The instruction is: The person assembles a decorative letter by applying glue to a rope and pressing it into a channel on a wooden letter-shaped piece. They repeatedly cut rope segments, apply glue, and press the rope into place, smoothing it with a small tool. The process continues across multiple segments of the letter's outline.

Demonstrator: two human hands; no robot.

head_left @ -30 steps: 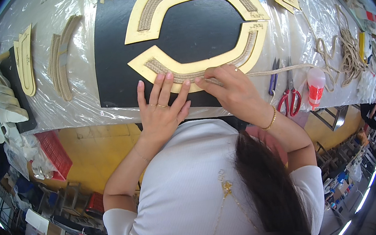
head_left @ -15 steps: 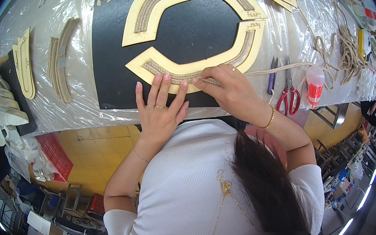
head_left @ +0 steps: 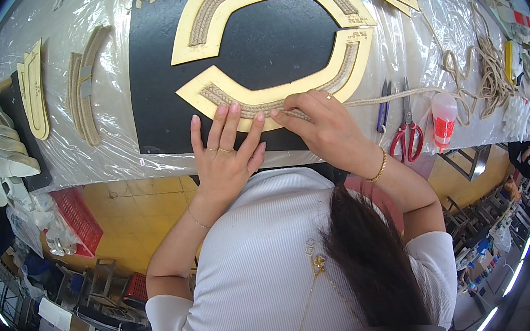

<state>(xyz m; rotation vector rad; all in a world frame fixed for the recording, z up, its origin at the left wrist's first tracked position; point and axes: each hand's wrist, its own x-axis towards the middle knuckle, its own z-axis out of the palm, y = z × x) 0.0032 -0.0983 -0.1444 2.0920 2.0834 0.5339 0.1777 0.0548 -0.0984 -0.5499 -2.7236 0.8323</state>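
On a black mat [head_left: 158, 106] lies a lower curved cream template [head_left: 298, 86] with beige braided cord [head_left: 220, 96] in its curved slot. My left hand [head_left: 227, 153] is open, fingers spread, its fingertips resting on the cord and the template's near edge. Just right of it, my right hand [head_left: 330, 128] pinches the cord with thumb and index finger. The cord's loose length [head_left: 395, 96] runs right from under that hand. Beyond is an upper cream template [head_left: 188, 52], its slot filled with rows of the same cord.
Red-handled scissors [head_left: 412, 134], purple snips [head_left: 383, 111] and a red-and-clear bottle [head_left: 445, 120] lie to the right, near a heap of cord [head_left: 496, 81]. Left are a curved braided piece [head_left: 81, 95] and narrow cream templates [head_left: 36, 94]. Clear plastic covers the table [head_left: 126, 163].
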